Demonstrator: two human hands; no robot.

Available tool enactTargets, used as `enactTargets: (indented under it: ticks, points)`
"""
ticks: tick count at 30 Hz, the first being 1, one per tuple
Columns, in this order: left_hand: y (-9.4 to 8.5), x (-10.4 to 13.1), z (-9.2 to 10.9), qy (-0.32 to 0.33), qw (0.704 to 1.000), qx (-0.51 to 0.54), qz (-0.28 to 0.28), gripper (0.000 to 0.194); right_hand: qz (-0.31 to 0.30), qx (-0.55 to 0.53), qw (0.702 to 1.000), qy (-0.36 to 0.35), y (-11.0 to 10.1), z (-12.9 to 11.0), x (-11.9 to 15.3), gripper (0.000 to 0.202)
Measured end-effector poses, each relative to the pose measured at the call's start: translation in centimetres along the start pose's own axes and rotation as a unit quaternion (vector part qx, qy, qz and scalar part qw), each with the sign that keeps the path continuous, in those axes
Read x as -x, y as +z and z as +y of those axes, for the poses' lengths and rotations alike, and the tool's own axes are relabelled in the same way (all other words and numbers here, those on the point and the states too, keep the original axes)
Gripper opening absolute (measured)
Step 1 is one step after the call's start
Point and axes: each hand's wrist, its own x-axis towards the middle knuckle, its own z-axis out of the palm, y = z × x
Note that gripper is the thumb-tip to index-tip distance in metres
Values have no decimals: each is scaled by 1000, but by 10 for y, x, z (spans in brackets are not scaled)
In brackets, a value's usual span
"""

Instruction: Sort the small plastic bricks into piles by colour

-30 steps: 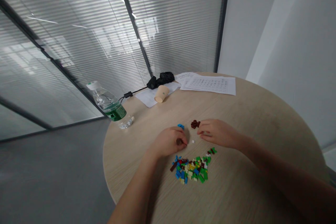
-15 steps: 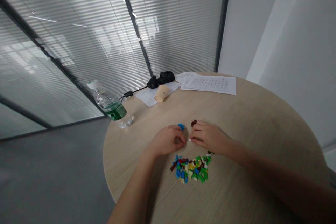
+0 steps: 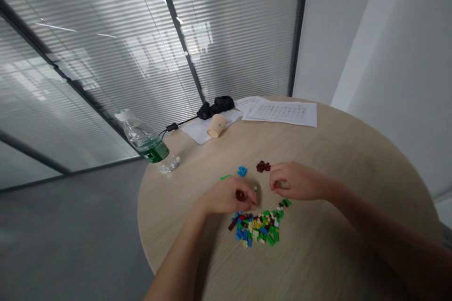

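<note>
A loose pile of small coloured bricks [image 3: 259, 228] lies on the round wooden table [image 3: 339, 160]. My left hand [image 3: 231, 194] is at the pile's upper left edge, its fingers curled, with dark brown pieces showing inside the curl. Just beyond its fingertips is a small white piece [image 3: 255, 188]. My right hand [image 3: 294, 181] is bent with fingertips pressed together, right of a small brown cluster [image 3: 263, 166]; whatever it pinches, if anything, is too small to name. A blue cluster [image 3: 242, 171] sits beyond my left hand, near a green piece [image 3: 225, 177].
A clear bottle with a green label [image 3: 155, 149] is at the table's left edge. Towards the back are a paper cup [image 3: 216, 125] on its side, a black bundle [image 3: 221, 106] with a cable, and printed sheets [image 3: 282, 112].
My right hand has moved right, uncovering more of the brown cluster. My left hand has shifted slightly right and towards the pile, and the green piece beyond it now shows.
</note>
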Motion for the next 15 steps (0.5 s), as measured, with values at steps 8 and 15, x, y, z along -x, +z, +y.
enactTargets:
  ticks: [8, 15]
  points:
    - [2, 0, 2, -36, 995, 45, -77, 16, -120, -77, 988, 55, -4, 1, 6, 15]
    - [4, 0, 1, -53, 991, 70, -102, 16, -186, -128, 967, 122, -2, 9, 8, 20]
